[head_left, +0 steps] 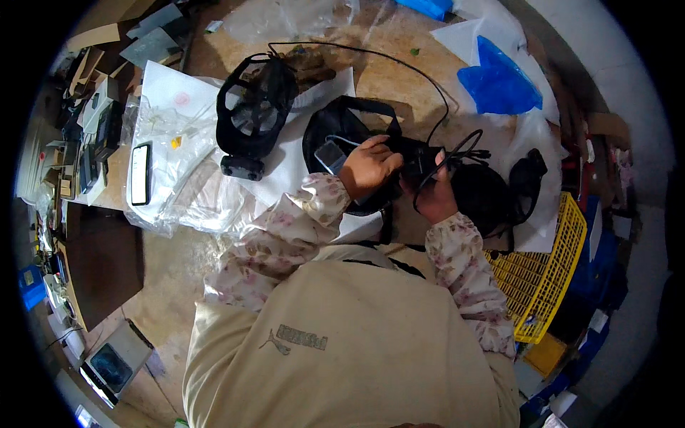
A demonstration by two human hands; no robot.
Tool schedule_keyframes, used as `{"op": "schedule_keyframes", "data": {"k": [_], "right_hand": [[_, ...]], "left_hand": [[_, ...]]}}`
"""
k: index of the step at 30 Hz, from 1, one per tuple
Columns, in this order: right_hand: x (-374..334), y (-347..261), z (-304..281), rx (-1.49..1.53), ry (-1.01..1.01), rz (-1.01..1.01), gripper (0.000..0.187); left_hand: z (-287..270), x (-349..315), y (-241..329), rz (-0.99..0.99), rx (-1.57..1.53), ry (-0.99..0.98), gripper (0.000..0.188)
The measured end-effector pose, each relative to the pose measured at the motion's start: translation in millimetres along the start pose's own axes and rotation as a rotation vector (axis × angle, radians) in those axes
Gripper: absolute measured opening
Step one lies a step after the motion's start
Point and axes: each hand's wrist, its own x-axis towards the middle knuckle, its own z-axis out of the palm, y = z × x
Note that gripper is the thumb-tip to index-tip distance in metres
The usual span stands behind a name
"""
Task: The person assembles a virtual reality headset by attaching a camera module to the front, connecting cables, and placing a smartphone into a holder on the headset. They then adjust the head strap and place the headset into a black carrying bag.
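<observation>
My left hand (371, 167) bends over a black cap (321, 132) with an open strap; its fingers are curled, and what they grip is hidden. A small grey device (330, 155) with a pale cable lies beside it on the cap. My right hand (435, 194) holds a small black box-shaped device (419, 158), fingers and thumb around its lower side. A black cable (426, 178) loops past that hand. On the right lies another dark cap (481, 196), partly behind my right wrist. A third black cap (257, 107), with a dark module (242, 167) at its brim, lies left.
A phone (140, 175) with a lit screen lies on clear plastic (189, 175) at the left. Blue plastic (499, 78) sits far right, above a yellow crate (546, 274). A long cable (385, 55) arcs over the table. Boxes (100, 107) crowd the left edge.
</observation>
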Motion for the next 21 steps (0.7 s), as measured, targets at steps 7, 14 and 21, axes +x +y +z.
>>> {"op": "schedule_keyframes", "data": {"k": [7,14,21], "right_hand": [[2.3,6.5,1.5,-0.073,0.052,-0.043,0.055],[-2.9,4.3,2.4,-0.159,0.031,-0.091,0.054],[8.3,1.2,7.6,0.004,-0.055,-0.040,0.056]], "left_hand": [[1.1,1.4,1.6,0.067,0.032,-0.012,0.020],[-2.3,10.7,5.5,0.098,-0.030,-0.034,0.018],[-10.5,-2.5,-1.9,-0.197,-0.080,0.087,0.034]]}}
